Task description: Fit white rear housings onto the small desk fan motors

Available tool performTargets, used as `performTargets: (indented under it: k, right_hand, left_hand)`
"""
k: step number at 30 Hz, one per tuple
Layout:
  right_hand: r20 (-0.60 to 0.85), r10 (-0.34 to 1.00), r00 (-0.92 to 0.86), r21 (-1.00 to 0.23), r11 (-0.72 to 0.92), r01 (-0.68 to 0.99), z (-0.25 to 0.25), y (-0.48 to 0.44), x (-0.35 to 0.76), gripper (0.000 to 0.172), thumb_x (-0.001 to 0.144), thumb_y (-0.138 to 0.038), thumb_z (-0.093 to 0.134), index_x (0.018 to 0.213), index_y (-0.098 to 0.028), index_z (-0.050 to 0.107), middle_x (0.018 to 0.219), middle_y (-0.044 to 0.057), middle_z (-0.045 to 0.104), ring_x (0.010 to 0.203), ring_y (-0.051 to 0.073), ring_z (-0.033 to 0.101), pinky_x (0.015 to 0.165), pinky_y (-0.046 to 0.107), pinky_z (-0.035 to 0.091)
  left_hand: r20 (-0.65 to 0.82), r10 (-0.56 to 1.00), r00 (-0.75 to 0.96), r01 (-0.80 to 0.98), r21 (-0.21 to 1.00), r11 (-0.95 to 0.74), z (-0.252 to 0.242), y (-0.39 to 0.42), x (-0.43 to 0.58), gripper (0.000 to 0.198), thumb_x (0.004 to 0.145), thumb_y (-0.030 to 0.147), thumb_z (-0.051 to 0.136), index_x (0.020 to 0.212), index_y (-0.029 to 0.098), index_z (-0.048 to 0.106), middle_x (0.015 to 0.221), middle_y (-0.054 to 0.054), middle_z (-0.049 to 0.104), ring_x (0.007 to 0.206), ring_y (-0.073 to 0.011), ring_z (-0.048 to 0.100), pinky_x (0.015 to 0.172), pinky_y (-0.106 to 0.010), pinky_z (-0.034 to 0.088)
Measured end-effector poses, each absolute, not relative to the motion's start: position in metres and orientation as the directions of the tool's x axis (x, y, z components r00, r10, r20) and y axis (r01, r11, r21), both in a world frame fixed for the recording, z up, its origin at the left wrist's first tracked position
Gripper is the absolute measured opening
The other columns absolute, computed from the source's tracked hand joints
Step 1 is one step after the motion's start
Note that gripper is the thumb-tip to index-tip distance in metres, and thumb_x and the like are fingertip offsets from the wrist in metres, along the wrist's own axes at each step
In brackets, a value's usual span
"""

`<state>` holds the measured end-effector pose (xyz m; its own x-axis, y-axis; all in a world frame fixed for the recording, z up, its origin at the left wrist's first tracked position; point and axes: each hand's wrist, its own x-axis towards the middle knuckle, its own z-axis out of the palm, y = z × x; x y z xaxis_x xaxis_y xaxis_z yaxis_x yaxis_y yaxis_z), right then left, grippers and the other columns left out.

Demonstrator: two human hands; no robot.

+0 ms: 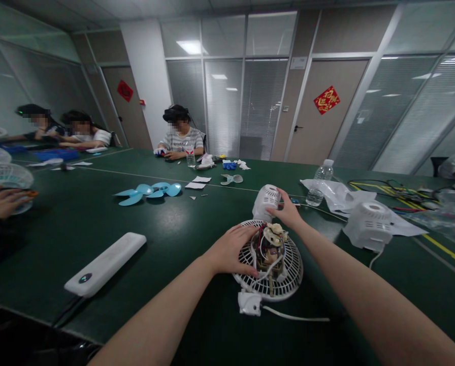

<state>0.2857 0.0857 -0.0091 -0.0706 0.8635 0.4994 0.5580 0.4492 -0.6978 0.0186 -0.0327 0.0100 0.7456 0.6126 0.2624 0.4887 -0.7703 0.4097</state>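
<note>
In front of me on the table lies a small fan with its white round grille down and its motor and wires exposed. My left hand grips its left side, thumb and fingers spread around the motor. My right hand holds a white slotted motor housing just beyond the fan, its thumb and fingers on the housing's right side. A small white plastic part with a knob-like spot sits at the near edge of the grille, and a white cord runs right from there.
A white power bank with a black cable lies left. Blue fan blades, paper slips and a clear fan blade are farther off. Right stand a water bottle, another white housing and loose wires. Other people sit around.
</note>
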Motion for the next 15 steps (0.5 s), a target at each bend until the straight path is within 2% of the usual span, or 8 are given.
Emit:
performTargets:
  k: [7,15]
  right_hand:
    - [0.428,0.903,-0.026,-0.762,0.376,0.528,0.001,0.083,0.289,0.088,0.066,-0.044,0.074,0.141,-0.027,0.032,0.131,0.011,0.052,0.093,0.027,0.065,0.082,0.047,0.055]
    - [0.446,0.892,0.067,-0.805,0.368,0.465,0.014,0.077,0.289,0.085,0.065,-0.045,0.075,0.138,-0.026,0.038,0.126,0.012,0.056,0.097,0.029,0.064,0.083,0.048,0.055]
  left_hand:
    - [0.274,0.616,0.739,0.485,0.418,-0.768,0.008,-0.032,0.019,0.11,0.061,0.075,0.064,0.146,0.019,0.024,0.151,-0.012,0.033,0.137,-0.0319,0.033,0.117,-0.049,0.018]
    - [0.279,0.615,0.738,0.479,0.426,-0.768,0.005,-0.03,0.019,0.113,0.057,0.077,0.064,0.146,0.019,0.024,0.15,-0.014,0.033,0.138,-0.0323,0.032,0.116,-0.049,0.019]
